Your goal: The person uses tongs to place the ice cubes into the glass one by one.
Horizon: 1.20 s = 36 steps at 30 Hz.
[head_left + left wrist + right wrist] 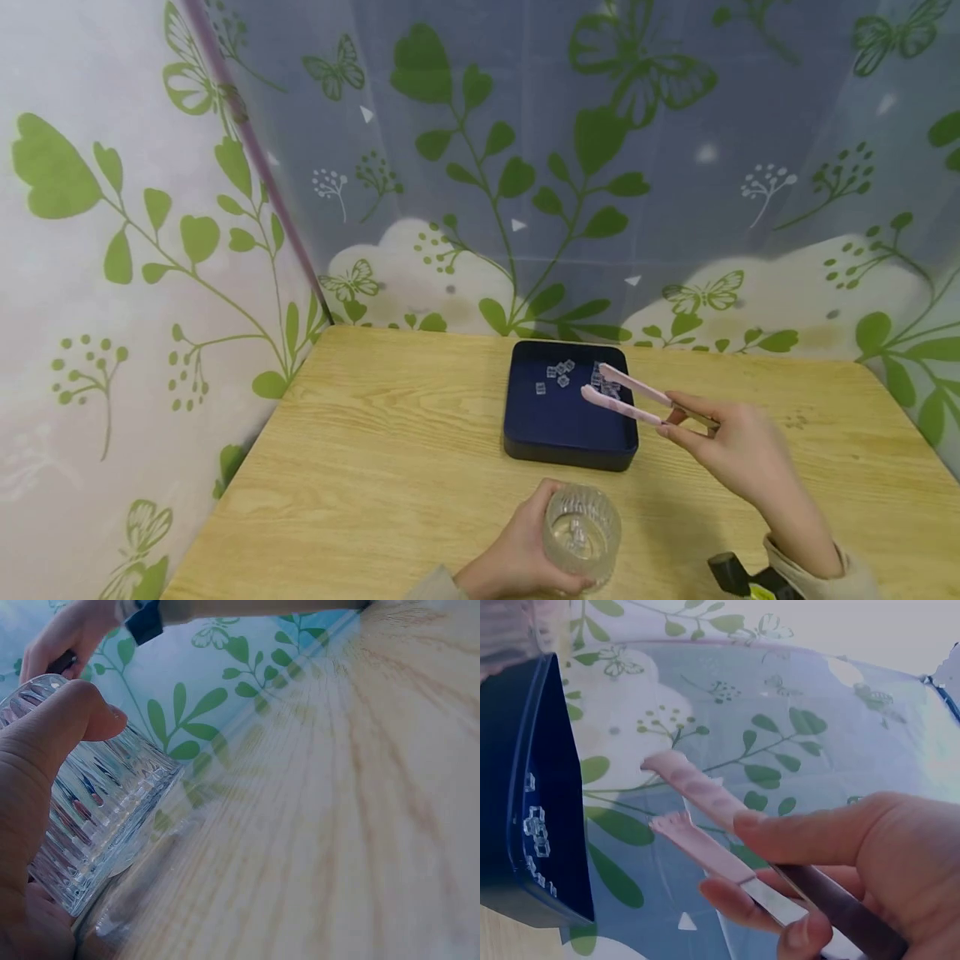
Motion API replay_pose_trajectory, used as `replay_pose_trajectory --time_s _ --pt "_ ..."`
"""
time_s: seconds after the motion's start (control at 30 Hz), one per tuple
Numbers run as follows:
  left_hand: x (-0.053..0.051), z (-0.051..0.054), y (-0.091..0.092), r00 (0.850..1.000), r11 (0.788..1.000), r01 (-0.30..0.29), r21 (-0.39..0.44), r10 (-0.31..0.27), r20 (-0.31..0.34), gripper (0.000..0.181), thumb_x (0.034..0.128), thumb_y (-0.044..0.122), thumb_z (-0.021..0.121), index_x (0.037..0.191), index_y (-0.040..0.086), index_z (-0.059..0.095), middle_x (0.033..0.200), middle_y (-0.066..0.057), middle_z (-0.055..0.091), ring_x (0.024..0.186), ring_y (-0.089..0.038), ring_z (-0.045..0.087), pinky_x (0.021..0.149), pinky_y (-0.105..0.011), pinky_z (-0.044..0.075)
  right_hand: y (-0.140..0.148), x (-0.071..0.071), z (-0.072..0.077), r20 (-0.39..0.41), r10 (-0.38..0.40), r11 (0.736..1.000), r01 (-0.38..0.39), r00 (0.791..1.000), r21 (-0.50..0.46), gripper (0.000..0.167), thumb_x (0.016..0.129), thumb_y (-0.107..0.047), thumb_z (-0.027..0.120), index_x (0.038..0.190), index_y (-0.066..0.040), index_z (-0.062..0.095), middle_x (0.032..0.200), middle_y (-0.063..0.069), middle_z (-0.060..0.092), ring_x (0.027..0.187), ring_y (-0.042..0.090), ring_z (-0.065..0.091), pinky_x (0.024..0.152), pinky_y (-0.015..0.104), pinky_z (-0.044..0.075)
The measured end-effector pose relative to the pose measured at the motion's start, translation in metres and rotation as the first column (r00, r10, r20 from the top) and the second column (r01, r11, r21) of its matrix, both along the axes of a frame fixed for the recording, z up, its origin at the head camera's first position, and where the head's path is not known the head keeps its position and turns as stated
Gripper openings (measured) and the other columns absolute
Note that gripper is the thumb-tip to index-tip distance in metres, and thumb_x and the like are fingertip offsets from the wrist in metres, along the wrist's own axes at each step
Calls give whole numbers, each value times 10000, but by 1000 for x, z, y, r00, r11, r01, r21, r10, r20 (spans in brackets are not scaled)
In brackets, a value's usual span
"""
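The pale wood-grained worktop (360,467) spreads before me. Nearest me, my left hand (510,546) is wrapped round the ribbed clear glass (581,554), its mouth facing up, with something clear in the bottom; whether its base touches the wood I can't tell.

Farther and to the right, my right hand (738,450) pinches the pink-tipped tongs (624,407) between thumb and fingers, their arms parted and nothing between the tips. Their long axis runs left and slightly far from my fingers, so the tips hang above the right part of the dark blue tray (551,429).

The small clear cubes (563,381) lie inside that tray, far of the glass and left of my right hand, which is the nearer one: some bunched by the tips, others scattered left. Beyond hangs the leaf-patterned backdrop (450,275).
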<state>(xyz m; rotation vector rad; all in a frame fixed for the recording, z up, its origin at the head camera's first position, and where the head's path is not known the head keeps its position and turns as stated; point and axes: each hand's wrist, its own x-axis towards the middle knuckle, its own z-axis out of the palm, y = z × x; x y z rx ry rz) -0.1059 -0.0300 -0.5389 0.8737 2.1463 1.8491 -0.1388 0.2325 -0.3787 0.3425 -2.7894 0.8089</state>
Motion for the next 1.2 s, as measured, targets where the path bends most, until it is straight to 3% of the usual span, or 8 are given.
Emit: replay_pose_trajectory --time_s 0.2,0.43,0.67,0.8,1.2 --pt "0 0 1 1000 1000 1 16 -1 -8 851 604 22 908 1290 200 438 1253 41 594 1106 -114 590 952 -293 502 -3 -21 -4 -48 -43 999 43 998 7 434 852 -251 788 1207 -18 696 683 -74 636 402 87 236 377 244 209" --pt "1 3 1 1000 1000 15 21 -15 -4 838 621 27 906 1297 185 436 1262 20 595 1111 -122 590 954 -291 500 -7 -39 -26 -27 -65 998 64 998 -23 428 842 -222 789 1184 19 697 843 60 732 458 123 310 442 267 258" --pt "0 1 0 1000 1000 15 22 -16 2 844 619 28 909 1296 194 433 1270 38 588 1122 -113 584 962 -290 495 -11 -54 -46 -4 -77 996 77 997 -47 341 822 -244 804 1026 23 747 752 47 705 610 164 536 515 298 399" --pt "-1 1 0 1000 1000 5 12 -5 6 852 613 40 916 1295 208 433 1265 54 585 1119 -106 581 962 -287 493 -14 -57 -53 -26 -72 997 72 997 -26 332 789 -227 826 985 31 756 728 47 711 617 167 592 541 317 455" --pt "0 0 0 1000 1000 7 21 -7 5 855 604 25 913 1291 201 435 1260 49 591 1111 -108 587 957 -289 495 -20 -56 -60 -13 -126 991 126 992 44 290 751 -236 854 901 -1 774 665 30 679 577 194 549 507 338 418"
